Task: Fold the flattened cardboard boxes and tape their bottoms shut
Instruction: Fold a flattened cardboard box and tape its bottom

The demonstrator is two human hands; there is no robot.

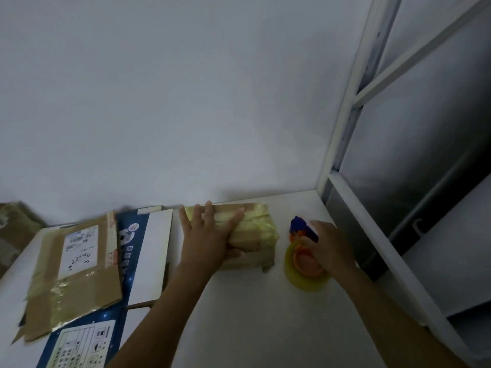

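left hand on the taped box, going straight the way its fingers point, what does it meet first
Probably the white wall: the left hand lies flat on the taped box, fingers aimed past its far edge, and the wall rises behind it. Depth there is unclear.

The bare white table top in front of the tape-covered brown cardboard box is free. At left a flattened brown cardboard box on a flattened blue-and-white carton takes the surface. The white wall closes the back, a white metal frame the right; a yellow tape roll sits near the box
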